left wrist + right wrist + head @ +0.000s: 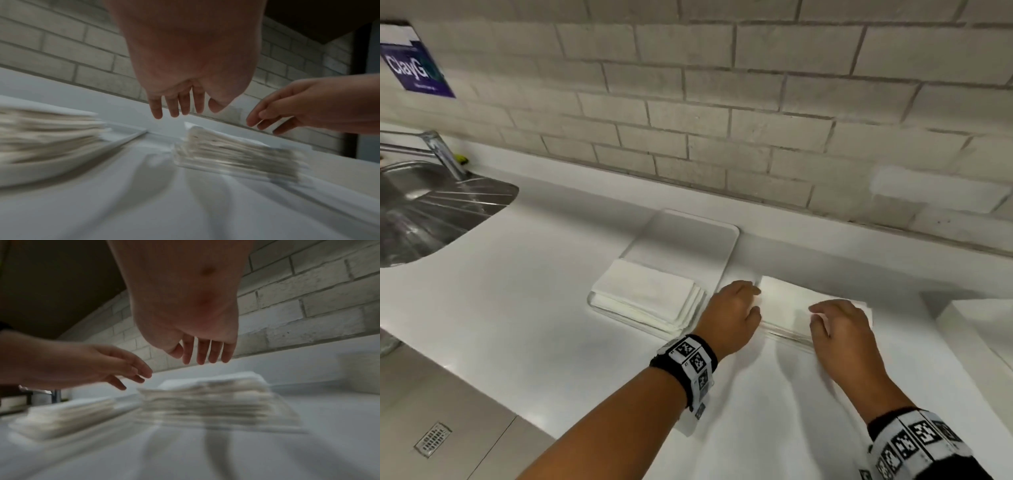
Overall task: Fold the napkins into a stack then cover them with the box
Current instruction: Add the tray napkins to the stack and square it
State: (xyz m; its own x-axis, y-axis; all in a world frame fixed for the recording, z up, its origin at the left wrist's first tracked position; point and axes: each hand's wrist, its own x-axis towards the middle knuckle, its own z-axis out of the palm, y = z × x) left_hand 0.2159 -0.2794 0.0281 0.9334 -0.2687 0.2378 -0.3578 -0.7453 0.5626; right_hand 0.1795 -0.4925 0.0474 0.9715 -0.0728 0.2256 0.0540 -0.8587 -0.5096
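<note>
Lying left on the surface (524, 308): tray (688, 236) stack of folded napkins (647, 294). Hovering just right: left hand (732, 318), right hand (842, 329), fingers (156, 112) straight, holding nothing, directly above loose napkin pile (787, 308).

White napkin stack (787, 308) on counter, folded napkins (647, 296) in tray.

Both arms reach forward, left grip (734, 313) and right grip (839, 323) loosely spread
</note>
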